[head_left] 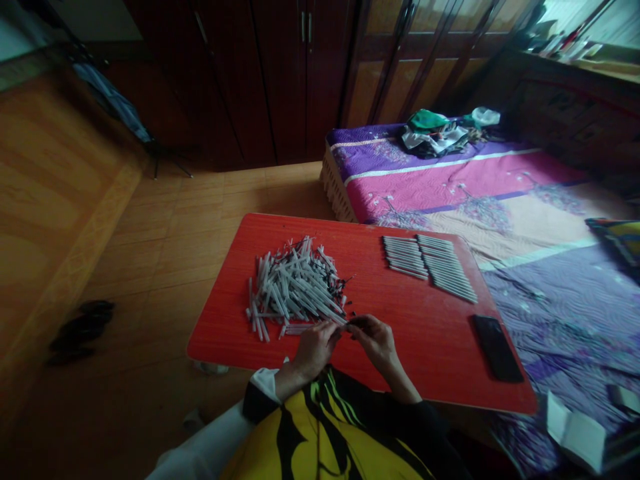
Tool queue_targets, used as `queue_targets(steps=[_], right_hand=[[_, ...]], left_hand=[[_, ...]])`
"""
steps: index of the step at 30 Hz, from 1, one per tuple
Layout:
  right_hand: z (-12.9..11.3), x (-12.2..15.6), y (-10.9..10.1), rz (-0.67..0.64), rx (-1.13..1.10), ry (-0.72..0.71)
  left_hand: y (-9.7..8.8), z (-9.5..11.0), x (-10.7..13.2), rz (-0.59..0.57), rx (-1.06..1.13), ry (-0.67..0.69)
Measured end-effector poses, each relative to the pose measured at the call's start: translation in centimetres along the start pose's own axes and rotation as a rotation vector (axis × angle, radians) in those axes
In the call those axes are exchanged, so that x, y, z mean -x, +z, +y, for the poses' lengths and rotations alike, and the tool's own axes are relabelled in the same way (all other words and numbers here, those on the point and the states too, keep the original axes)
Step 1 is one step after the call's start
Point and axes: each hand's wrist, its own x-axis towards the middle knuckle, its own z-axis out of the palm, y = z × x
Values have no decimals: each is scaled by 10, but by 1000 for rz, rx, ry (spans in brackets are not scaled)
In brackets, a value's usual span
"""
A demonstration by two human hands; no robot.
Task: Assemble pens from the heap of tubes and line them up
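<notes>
Pinching fingers: the left hand and the right hand are meeting fingertip to fingertip over the red worktop, just inside the middle of its near edge.
Left hand: its fingers are holding, in a narrow pinch, what seems to be a slim pale tube (the hand is covering part of it).
Right hand: its fingers are bunching at the tube's end; I cannot tell whether they are gripping anything, as that spot is showing too small.
Pile: a heap of loose pale tubes is filling much of the worktop's left half, with dark bits lying along the side facing the right edge.
Ranks: two columns of slim tubes are lying neatly side by side near the far right corner.
Phone: a black phone is resting just inside the right edge, toward the near right corner.
Handling: a light pinch close to the tube's end is probably giving the best control; keeping both hands in line is likely helping, since any tilt is risking a slip.
</notes>
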Motion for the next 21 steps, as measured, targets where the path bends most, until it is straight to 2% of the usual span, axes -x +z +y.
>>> queue_targets(steps=[9, 16, 21], right_hand=[[-17, 5, 0, -56, 37, 20], [-17, 7, -4, -65, 30, 9], [-21, 10, -2, -50, 166, -15]], left_hand=[[-8, 5, 1, 15, -25, 23], [-11, 9, 0, 12, -83, 59], [-12, 10, 1, 10, -95, 71]])
